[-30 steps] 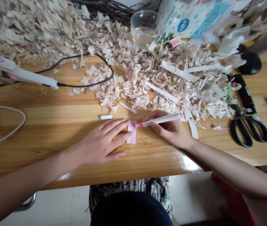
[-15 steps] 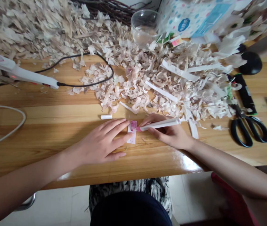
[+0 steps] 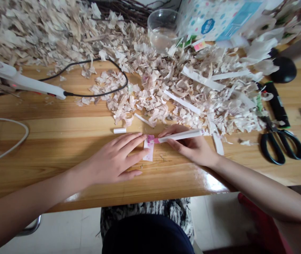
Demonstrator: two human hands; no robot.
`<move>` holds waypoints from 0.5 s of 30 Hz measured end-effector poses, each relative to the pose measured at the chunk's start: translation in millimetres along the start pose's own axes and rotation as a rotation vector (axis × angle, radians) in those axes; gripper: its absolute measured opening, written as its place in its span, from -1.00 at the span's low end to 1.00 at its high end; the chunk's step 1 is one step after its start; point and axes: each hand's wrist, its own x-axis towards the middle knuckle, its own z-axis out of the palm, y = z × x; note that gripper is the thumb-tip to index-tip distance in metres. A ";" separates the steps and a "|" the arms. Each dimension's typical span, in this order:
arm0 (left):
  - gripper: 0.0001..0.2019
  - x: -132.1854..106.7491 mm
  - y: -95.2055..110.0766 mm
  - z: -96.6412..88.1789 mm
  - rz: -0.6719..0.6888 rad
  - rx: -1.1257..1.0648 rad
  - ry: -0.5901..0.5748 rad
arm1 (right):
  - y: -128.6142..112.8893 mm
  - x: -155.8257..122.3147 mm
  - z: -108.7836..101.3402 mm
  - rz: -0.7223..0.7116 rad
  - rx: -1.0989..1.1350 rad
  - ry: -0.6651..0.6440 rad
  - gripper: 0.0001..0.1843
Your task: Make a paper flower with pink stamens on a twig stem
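My right hand [image 3: 190, 146] is shut on a slim white stick [image 3: 179, 135] with a pink tip. That tip touches a small piece of white paper with pink marks [image 3: 148, 151], which lies flat on the wooden table [image 3: 60, 132]. My left hand [image 3: 116, 158] rests palm down with its fingers spread, the fingertips at the paper's left edge. A short white tube, perhaps the stick's cap [image 3: 119, 131], lies just beyond my left fingers.
Heaps of pale paper shavings [image 3: 60, 35] and white strips cover the far table. Beyond them stand a glass bowl [image 3: 163, 30] and a polka-dot box [image 3: 219, 17]. Black-handled scissors [image 3: 280, 148] lie right, a white corded tool [image 3: 20, 83] left, and a pale cable [image 3: 4, 139] loops at far left.
The far end of the white stick has dipped slightly and my right hand has shifted a little. The pink tip stays on the paper, and my left hand has not moved.
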 end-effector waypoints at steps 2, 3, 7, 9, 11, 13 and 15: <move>-0.51 0.3 0.0 -0.4 0.003 0.000 0.001 | 0.0 0.2 -0.2 -0.003 -0.001 -0.005 -0.84; -0.51 0.3 0.1 -0.6 0.003 0.001 -0.001 | 0.0 0.3 -0.3 -0.002 -0.004 -0.002 -0.84; -0.53 0.0 0.6 -0.9 -0.003 -0.004 -0.008 | -0.2 0.4 -0.4 -0.006 -0.009 0.026 -0.85; -0.52 -0.4 0.6 -0.9 0.000 -0.006 -0.010 | -0.2 0.2 -0.4 -0.008 -0.007 -0.003 -0.86; -0.51 -0.6 0.5 -0.8 0.002 -0.008 -0.012 | 0.1 0.1 -0.4 -0.012 -0.004 -0.022 -0.85; -0.52 -0.4 0.2 -0.7 0.003 -0.008 -0.007 | 0.5 0.2 -0.5 -0.015 -0.001 -0.005 -0.85; -0.52 -0.2 0.0 -0.6 0.003 -0.005 -0.003 | 0.6 0.3 -0.7 -0.020 0.000 0.016 -0.85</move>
